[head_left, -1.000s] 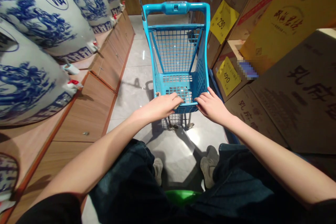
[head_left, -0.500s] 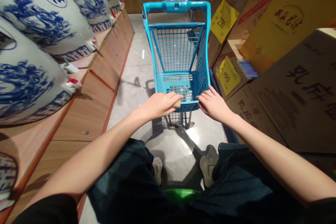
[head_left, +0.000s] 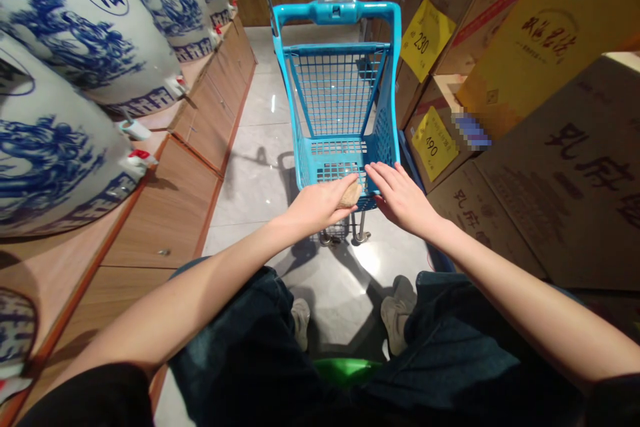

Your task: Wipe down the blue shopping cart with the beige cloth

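In front of me stands a blue plastic shopping cart [head_left: 334, 50] with lattice walls, its basket facing me. My left hand [head_left: 323, 205] is over the basket's near edge, thumb and fingers closed around what looks like a bunched tan cloth [head_left: 351, 195]. My right hand [head_left: 400, 192] lies at the near right corner of the basket, fingers stretched out flat and nothing in them. Its fingertips reach over the rim; whether the palm presses on it, I cannot tell. A small gap separates the two hands.
Large blue-and-white jars [head_left: 95, 27] with red taps stand on wooden cabinets [head_left: 165, 203] along the left. Stacked cartons [head_left: 575, 167] and a yellow box [head_left: 545, 40] crowd the right, with yellow price tags [head_left: 434, 143]. Something green [head_left: 347, 370] shows beneath me.
My left hand has shifted right along the near rim and turned, showing more of the tan cloth. The fingers of my right hand have straightened and lifted off the rim. The cart has stayed put.
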Motion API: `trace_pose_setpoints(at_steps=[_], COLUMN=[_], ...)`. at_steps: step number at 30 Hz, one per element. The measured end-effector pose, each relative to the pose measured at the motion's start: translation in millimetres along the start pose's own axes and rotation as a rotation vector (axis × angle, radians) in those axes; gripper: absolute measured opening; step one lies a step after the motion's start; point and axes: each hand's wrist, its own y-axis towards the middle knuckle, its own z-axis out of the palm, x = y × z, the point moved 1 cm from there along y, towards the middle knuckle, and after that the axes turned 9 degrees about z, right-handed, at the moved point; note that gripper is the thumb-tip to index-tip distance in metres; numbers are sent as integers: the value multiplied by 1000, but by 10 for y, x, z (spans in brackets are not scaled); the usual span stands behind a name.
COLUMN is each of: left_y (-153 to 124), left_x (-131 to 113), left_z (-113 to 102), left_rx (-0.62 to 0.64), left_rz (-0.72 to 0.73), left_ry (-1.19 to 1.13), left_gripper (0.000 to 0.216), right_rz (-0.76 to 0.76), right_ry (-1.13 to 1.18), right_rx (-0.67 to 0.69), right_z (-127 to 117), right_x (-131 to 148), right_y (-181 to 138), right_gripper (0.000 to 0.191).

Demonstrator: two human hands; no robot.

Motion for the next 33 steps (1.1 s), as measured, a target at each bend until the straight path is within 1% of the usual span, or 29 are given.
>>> trace_pose_setpoints(at_steps=[3,5,6,9,11,14,17,19,22,24,26,29,33], left_y=[12,24,31,53,63,66,61,58,54,46,34,23,39], left_x=[-23,-19,-14,5,8,1,-3,1,24,48,69,78,69], left_z=[59,54,45,11,0,10,45,73,108,125,139,160,182], left_rx=[-21,-22,-13,33,51,34,-10,-23,-8,6,22,36,-3], left_rz=[-30,-60,-83,-170,-195,-151,-72,-18,46,63,75,95,73], left_ry=[-54,-90,-106,-131,-140,-166,-204,-224,-214,-179,-138,-67,17], left_gripper=[75,74,75,80,84,86,86,84,77,75,68,53,42], right_rz=[-142,-219,-234,-210,-177,-159,-160,-163,-153,-107,-50,-26,-187], right_ry=[108,166,188,213,196,148,108,96,81,50,22,34,93], right_rx=[-56,-36,-13,46,43,15,-7,-14,-4,3,25,66,34], right_z=[12,45,64,97,87,61,63,60,-6,-92,-174,-215,-131], right_x=[122,194,222,279,313,376,412,393,290,185,87,28,134], right_y=[-44,-67,-73,-56,-24,31,81,112,156,176,180,152,99], right_gripper=[68,69,68,63,52,35,28,25,16,11,8,13,30])
